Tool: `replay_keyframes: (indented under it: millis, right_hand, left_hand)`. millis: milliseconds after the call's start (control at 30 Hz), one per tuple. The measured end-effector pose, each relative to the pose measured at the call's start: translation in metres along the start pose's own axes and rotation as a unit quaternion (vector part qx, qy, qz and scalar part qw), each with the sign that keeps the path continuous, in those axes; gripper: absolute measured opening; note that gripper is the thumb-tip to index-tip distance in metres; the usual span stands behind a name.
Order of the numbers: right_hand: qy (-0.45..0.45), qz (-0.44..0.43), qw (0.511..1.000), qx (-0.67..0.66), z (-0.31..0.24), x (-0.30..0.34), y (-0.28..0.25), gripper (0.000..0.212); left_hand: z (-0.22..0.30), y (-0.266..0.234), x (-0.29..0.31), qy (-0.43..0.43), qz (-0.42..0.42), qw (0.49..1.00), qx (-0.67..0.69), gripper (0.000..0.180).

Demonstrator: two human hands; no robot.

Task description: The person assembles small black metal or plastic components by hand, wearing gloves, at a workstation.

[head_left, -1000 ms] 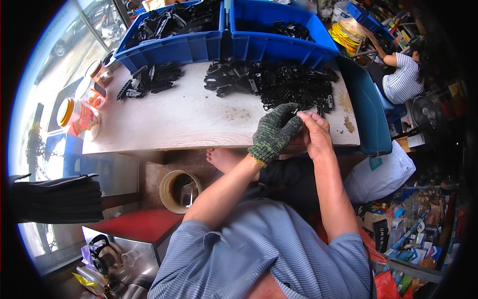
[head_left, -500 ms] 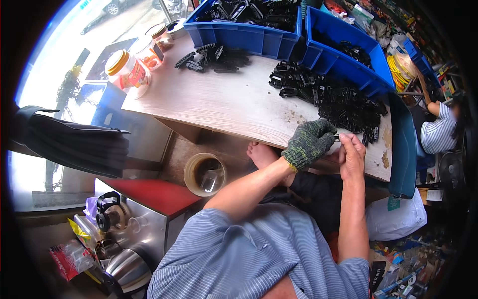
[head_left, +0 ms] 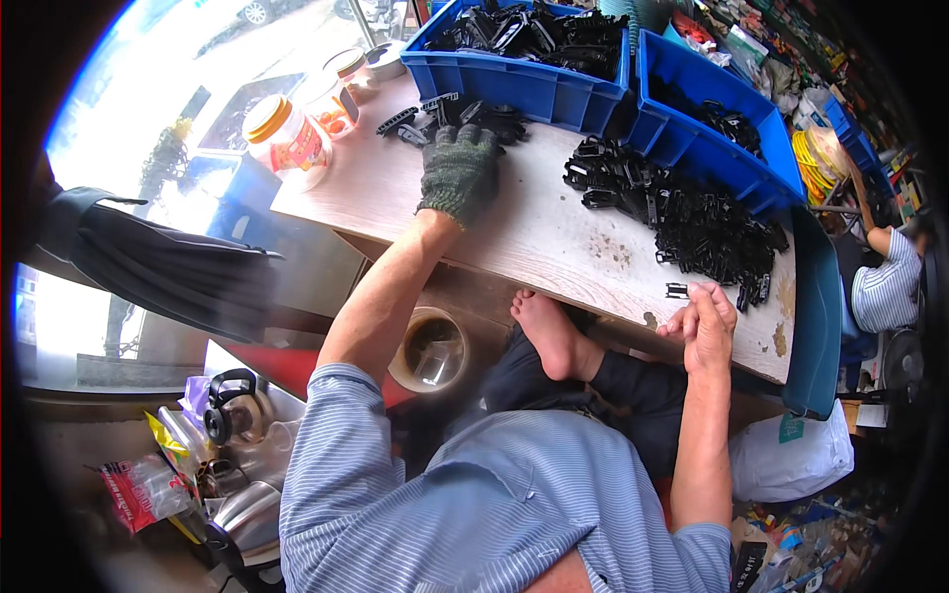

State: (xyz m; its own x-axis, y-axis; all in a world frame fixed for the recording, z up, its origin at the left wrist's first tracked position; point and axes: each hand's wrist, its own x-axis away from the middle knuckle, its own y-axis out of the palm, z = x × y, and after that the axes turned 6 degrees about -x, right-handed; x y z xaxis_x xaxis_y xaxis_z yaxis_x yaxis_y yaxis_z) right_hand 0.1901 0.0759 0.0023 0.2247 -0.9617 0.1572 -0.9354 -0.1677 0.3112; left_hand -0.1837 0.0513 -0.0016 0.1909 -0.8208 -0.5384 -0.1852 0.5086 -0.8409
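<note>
My left hand (head_left: 459,176), in a dark green knitted glove, reaches over the table to a small heap of black plastic parts (head_left: 508,123). Its fingers lie a little apart against the near side of this heap, open as far as they show; their tips partly blend into the dark parts. Bare, my right hand (head_left: 708,331) is over the table's front edge with its fingers closed. A small black slotted plastic piece (head_left: 676,291) sticks out from its fingertips. Just beyond that hand spreads a larger pile of similar black plastic parts (head_left: 692,222).
Two blue crates (head_left: 514,87) (head_left: 717,153) of black parts stand along the table's (head_left: 395,193) back. Lidded jars (head_left: 287,138) are at the left end. A dark green bin (head_left: 816,316) borders the right end. Below are a bucket (head_left: 435,381) and my bare foot (head_left: 554,336). Another person (head_left: 885,282) sits far right.
My left hand has left my right hand and swung across to the small heap at the left. My right hand stays near the front edge, the small black piece now showing. The view has shifted slightly.
</note>
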Motion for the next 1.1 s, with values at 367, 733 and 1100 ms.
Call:
replay_keyframes:
  millis: [367,733,1100]
  right_hand:
    - [-0.001,0.011,1.000,0.010,0.001,0.000,0.000,0.018]
    - [-0.004,0.024,1.000,-0.010,0.000,0.002,0.001,0.017]
    - [-0.058,-0.017,0.996,-0.060,-0.015,-0.001,0.037,0.014]
  left_hand:
    - [0.018,-0.006,0.012,0.070,-0.027,0.992,0.105,0.021]
    - [0.029,-0.023,0.029,0.006,-0.040,0.993,0.110,0.027]
    - [0.160,-0.045,0.070,-0.183,-0.160,0.693,0.679,0.035]
